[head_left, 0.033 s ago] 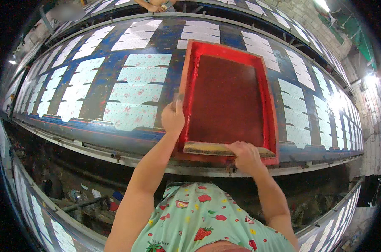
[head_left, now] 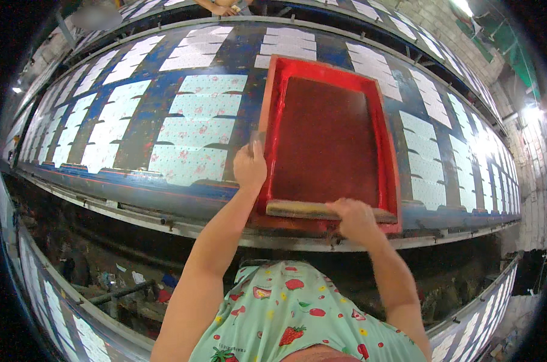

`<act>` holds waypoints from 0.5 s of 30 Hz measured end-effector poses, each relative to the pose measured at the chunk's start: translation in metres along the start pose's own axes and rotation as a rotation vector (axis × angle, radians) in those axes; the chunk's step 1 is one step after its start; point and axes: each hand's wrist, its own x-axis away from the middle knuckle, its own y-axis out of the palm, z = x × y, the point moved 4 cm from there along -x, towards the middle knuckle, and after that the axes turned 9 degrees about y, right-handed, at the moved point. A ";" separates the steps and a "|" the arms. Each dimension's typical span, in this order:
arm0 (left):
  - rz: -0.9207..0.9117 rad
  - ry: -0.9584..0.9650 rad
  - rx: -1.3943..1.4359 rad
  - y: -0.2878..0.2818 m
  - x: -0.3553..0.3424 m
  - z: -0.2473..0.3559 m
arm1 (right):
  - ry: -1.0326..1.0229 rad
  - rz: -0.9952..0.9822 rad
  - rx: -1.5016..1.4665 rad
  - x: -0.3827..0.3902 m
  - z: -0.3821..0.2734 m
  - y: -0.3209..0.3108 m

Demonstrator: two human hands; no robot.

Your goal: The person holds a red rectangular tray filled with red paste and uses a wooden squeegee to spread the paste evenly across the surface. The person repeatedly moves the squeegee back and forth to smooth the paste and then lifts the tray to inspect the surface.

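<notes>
A screen-printing frame with red-stained sides and a dark red mesh lies on the long table in front of me. My left hand is closed on the frame's left side, the thumb up along its edge. Inside the near end of the frame, a long squeegee with a worn yellowish edge lies crosswise. My right hand grips the squeegee right of its middle, fingers over the top. Left of the frame are pale mint fabric pieces printed with pink flowers and small dots.
More mint pieces lie in a column right of the frame, and whiter pieces along the far side. A metal rail runs along the table's near edge. Another person's hand shows beyond the far edge. Behind me stands another table with fabric pieces.
The squeegee and my right hand have shifted slightly away from me, off the frame's near end. My left hand keeps its hold on the frame.
</notes>
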 end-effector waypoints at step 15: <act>0.082 0.145 0.267 0.005 -0.003 -0.002 | 0.059 0.229 -0.041 0.020 -0.010 0.023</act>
